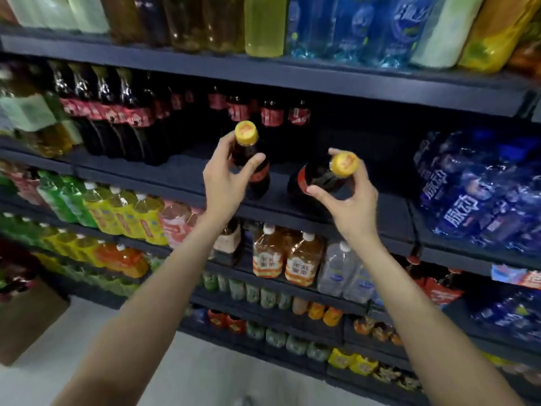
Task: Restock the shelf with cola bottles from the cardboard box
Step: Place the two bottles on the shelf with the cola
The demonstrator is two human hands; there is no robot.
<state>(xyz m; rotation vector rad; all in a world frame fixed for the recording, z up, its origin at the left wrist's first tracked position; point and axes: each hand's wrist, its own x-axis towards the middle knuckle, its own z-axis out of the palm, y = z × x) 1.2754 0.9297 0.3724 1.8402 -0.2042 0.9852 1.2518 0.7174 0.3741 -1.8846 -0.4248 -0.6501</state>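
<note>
To my far left the cardboard box [26, 320] sits on the floor; on the dark shelf [175, 174] a row of cola bottles [117, 112] already stands; my left hand [225, 183] curls round the neck of one yellow-capped cola bottle [248, 159], nearly upright, its base at the shelf; my right hand [348, 197] pinches a second cola bottle [319, 177] below its cap, tilted toward me; that narrow hold could let it slip or tip off the shelf's edge.

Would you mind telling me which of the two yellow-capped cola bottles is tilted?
The bottle in the right hand, cola bottle, leans toward the camera; the left hand's bottle stands upright.
</note>
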